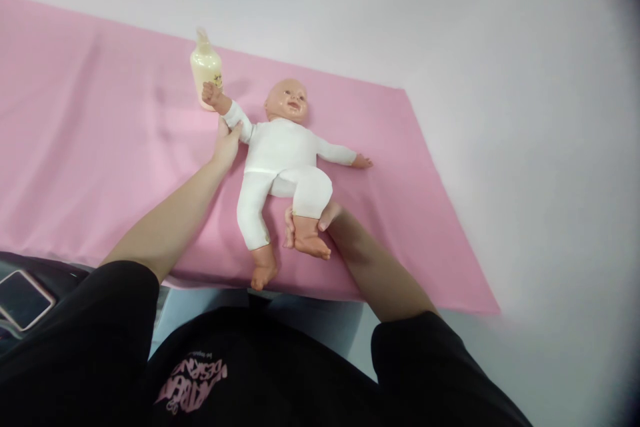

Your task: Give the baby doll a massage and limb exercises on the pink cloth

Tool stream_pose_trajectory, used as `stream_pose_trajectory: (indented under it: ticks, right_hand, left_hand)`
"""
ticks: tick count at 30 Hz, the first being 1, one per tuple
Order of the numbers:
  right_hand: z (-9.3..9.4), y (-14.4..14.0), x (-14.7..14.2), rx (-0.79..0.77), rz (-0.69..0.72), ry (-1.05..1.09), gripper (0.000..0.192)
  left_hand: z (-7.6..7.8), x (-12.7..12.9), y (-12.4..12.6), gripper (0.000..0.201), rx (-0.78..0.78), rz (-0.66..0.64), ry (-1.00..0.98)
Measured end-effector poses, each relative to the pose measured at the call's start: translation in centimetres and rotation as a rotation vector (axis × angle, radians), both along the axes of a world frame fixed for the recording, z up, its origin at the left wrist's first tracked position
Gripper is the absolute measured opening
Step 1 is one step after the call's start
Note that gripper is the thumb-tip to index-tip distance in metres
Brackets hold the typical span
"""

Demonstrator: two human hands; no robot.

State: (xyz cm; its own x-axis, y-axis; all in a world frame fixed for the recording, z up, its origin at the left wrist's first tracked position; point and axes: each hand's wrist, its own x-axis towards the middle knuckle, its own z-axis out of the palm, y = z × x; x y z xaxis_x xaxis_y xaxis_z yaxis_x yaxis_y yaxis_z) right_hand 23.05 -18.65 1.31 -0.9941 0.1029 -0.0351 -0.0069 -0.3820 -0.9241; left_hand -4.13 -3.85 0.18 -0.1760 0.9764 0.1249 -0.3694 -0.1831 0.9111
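Note:
A baby doll [283, 150] in a white one-piece suit lies on its back on a pink cloth [100, 147], head away from me. My left hand [227, 143] grips the doll's raised arm near the elbow. My right hand [320, 220] is under the doll's bent leg, fingers closed around the lower leg near the ankle. The doll's other leg lies straight toward me, foot at the cloth's near edge. A pale yellow baby bottle [205, 70] stands upright just behind the doll's raised hand.
The pink cloth covers a white surface [500, 147] that extends to the right and back. A phone [23, 299] lies on a dark object at the lower left. My black sleeves and shirt fill the bottom of the view.

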Motion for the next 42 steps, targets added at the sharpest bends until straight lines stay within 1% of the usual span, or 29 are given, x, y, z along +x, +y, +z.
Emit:
stream_pose_trajectory:
  ticks: [2, 4, 5, 7, 8, 11, 13, 15, 18, 22, 24, 25, 29, 34, 38, 42]
  right_hand:
    - [-0.7, -0.2, 0.3, -0.025, -0.073, -0.021, 0.073]
    - [-1.5, -0.1, 0.2, -0.086, -0.15, 0.009, 0.071]
    - [-1.8, 0.1, 0.0, -0.119, -0.142, 0.072, 0.069]
    - [-2.5, 0.7, -0.6, -0.179, -0.068, 0.331, 0.067]
    - [-2.6, 1.1, -0.9, -0.209, -0.055, 0.412, 0.064]
    - [-2.6, 2.0, -1.4, -0.284, -0.063, 0.528, 0.059]
    - [-2.3, 2.3, -1.3, -0.316, -0.105, 0.536, 0.058]
    - [-1.9, 2.3, -1.0, -0.352, -0.181, 0.51, 0.058]
    - [-1.3, 2.1, -0.5, -0.433, -0.364, 0.426, 0.054]
    - [-0.4, 1.9, -0.4, -0.501, -0.631, 0.288, 0.05]
    - [0.0, 1.8, -0.5, -0.516, -0.709, 0.242, 0.052]
    - [0.2, 1.8, -0.6, -0.524, -0.725, 0.235, 0.052]
    - [0.6, 1.8, -0.9, -0.546, -0.712, 0.265, 0.052]
    - [0.7, 1.7, -0.9, -0.54, -0.75, 0.229, 0.054]
    - [0.8, 1.5, -1.0, -0.534, -0.738, 0.237, 0.055]
    - [0.6, 1.4, -1.2, -0.522, -0.582, 0.312, 0.055]
  left_hand:
    - [0.3, 0.1, -0.3, 0.053, 0.016, 0.022, 0.066]
    - [0.8, 0.3, -0.6, 0.05, 0.031, 0.007, 0.121]
    - [1.1, 0.4, -0.9, 0.049, 0.043, -0.009, 0.146]
    - [1.6, 0.5, -1.3, 0.046, 0.075, -0.04, 0.197]
    - [1.8, 0.6, -1.6, 0.043, 0.09, -0.053, 0.221]
    - [2.1, 0.7, -2.1, 0.033, 0.14, -0.087, 0.288]
    - [2.2, 0.7, -2.3, 0.031, 0.198, -0.108, 0.353]
    - [2.2, 0.5, -2.4, 0.033, 0.278, -0.136, 0.451]
    - [2.1, 0.3, -2.5, 0.032, 0.369, -0.192, 0.589]
    - [2.1, 0.3, -2.3, 0.027, 0.4, -0.238, 0.666]
    - [2.1, 0.4, -2.2, 0.026, 0.405, -0.246, 0.679]
    - [2.0, 0.4, -2.1, 0.026, 0.412, -0.249, 0.687]
    - [1.7, 0.3, -1.8, 0.03, 0.452, -0.25, 0.74]
    - [1.7, 0.1, -1.9, 0.033, 0.452, -0.241, 0.738]
    - [1.8, 0.2, -2.3, 0.03, 0.373, -0.186, 0.628]
    - [1.5, 0.4, -1.9, 0.033, 0.244, -0.099, 0.43]
